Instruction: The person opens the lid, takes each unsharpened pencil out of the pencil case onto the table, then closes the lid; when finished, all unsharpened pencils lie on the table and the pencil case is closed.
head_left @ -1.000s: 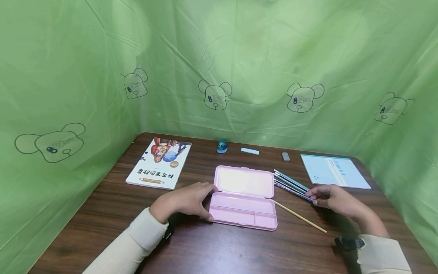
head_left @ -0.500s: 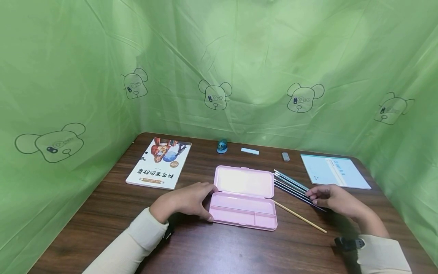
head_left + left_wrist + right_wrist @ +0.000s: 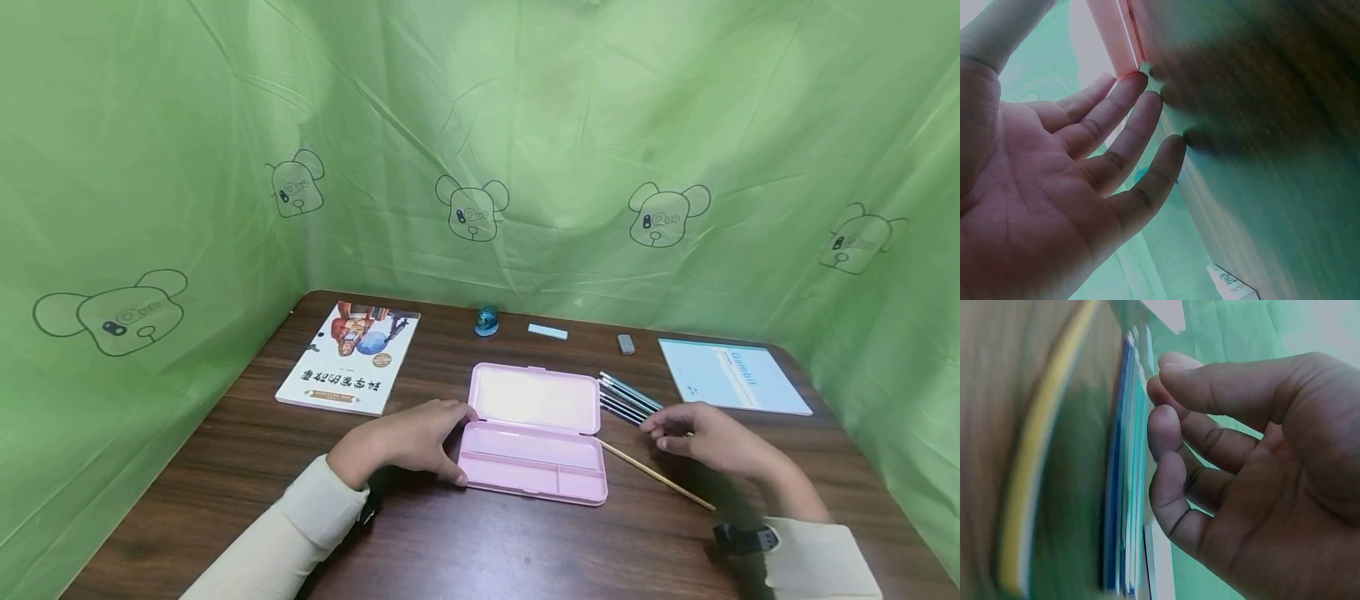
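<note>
A pink pencil case lies open on the table, its lid folded back. My left hand rests at its left side, thumb by the front corner and fingers near the hinge. In the left wrist view the left fingers are only slightly bent, fingertips at the case edge and tabletop. Several blue and teal pencils lie in a bundle right of the case. My right hand hovers over their near ends with fingers loosely bent. In the right wrist view, nothing sits between thumb and fingers, and the pencils run beside the fingertips.
A single yellow pencil lies slanted between case and right hand. Behind stand a blue sharpener, a pale strip and a grey eraser. A book is at left, a light blue notebook at right.
My right hand has moved left along the pencils, toward the case. Half a second ago one dark pencil's end showed below the right hand. My left hand and the case have stayed put.
</note>
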Available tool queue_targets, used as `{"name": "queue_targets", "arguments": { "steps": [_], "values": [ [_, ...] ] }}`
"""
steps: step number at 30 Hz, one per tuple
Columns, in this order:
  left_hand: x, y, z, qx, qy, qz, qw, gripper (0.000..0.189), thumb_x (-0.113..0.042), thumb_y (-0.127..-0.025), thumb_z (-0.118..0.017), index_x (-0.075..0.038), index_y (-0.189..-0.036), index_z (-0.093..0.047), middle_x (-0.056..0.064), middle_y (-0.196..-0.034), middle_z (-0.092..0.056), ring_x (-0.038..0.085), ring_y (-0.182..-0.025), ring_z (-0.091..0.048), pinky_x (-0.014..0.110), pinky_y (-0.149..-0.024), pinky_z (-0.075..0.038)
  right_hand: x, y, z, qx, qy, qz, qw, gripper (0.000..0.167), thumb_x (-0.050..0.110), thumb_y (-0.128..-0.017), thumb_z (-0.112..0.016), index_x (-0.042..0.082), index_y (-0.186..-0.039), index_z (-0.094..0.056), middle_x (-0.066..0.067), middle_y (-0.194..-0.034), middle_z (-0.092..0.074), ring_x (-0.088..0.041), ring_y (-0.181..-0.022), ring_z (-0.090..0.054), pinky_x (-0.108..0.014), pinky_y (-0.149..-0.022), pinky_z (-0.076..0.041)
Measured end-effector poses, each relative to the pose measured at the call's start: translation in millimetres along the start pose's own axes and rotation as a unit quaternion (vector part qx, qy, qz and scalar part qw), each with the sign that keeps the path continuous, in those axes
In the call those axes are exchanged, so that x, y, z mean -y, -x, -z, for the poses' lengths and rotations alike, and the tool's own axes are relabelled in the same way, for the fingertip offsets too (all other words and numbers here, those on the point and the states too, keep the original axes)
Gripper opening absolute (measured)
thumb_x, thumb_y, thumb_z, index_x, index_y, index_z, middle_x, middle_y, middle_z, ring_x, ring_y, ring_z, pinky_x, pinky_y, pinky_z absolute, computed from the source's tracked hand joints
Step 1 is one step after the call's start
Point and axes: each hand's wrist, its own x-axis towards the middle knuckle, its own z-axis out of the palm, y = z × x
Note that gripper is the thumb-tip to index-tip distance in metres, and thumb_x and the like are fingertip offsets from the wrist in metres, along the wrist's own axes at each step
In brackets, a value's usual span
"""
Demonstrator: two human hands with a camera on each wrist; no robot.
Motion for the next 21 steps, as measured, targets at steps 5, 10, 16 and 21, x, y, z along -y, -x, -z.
{"name": "queue_targets", "arguments": {
  "steps": [5, 10, 16, 21],
  "values": [
    [0.5, -0.1, -0.2, 0.000, -0.001, -0.001, 1.0000, 0.080, -0.038, -0.083, -0.101, -0.007, -0.145, -0.062, 0.008, -0.141, -0.070, 0.026, -0.137, -0.062, 0.051, -0.123, -0.049, 25, -11.4, -20, 0.008, -0.006, 0.034, 0.9994, 0.019, 0.006, -0.102, -0.075, 0.007, -0.120, -0.081, -0.001, -0.105, -0.079, 0.000, -0.096, -0.066, -0.024, -0.085, -0.060],
    [0.6, -0.4, -0.3, -0.001, -0.001, -0.003, 1.0000, 0.078, -0.037, -0.082, -0.101, -0.008, -0.144, -0.062, 0.007, -0.139, -0.070, 0.025, -0.137, -0.062, 0.051, -0.123, -0.048, 49, -20.6, -42, 0.010, -0.033, 0.039, 0.9986, 0.020, 0.010, -0.105, -0.074, 0.012, -0.123, -0.082, -0.002, -0.111, -0.081, -0.004, -0.099, -0.069, -0.025, -0.086, -0.060],
    [0.6, -0.3, -0.3, -0.001, 0.000, -0.002, 1.0000, 0.078, -0.037, -0.082, -0.101, -0.009, -0.143, -0.062, 0.007, -0.139, -0.070, 0.026, -0.137, -0.062, 0.051, -0.123, -0.048, 59, -27.7, -61, 0.038, -0.044, 0.054, 0.9968, 0.022, 0.009, -0.104, -0.074, 0.010, -0.126, -0.081, -0.003, -0.120, -0.083, -0.014, -0.111, -0.075, -0.025, -0.092, -0.061],
    [0.5, -0.2, -0.4, 0.000, 0.002, 0.000, 1.0000, 0.079, -0.037, -0.083, -0.101, -0.008, -0.145, -0.062, 0.008, -0.141, -0.070, 0.026, -0.138, -0.061, 0.051, -0.124, -0.048, 61, -31.2, -71, 0.059, -0.046, 0.054, 0.9957, 0.023, 0.007, -0.104, -0.073, 0.011, -0.126, -0.082, -0.003, -0.124, -0.083, -0.019, -0.120, -0.075, -0.025, -0.100, -0.059]
  ]
}}
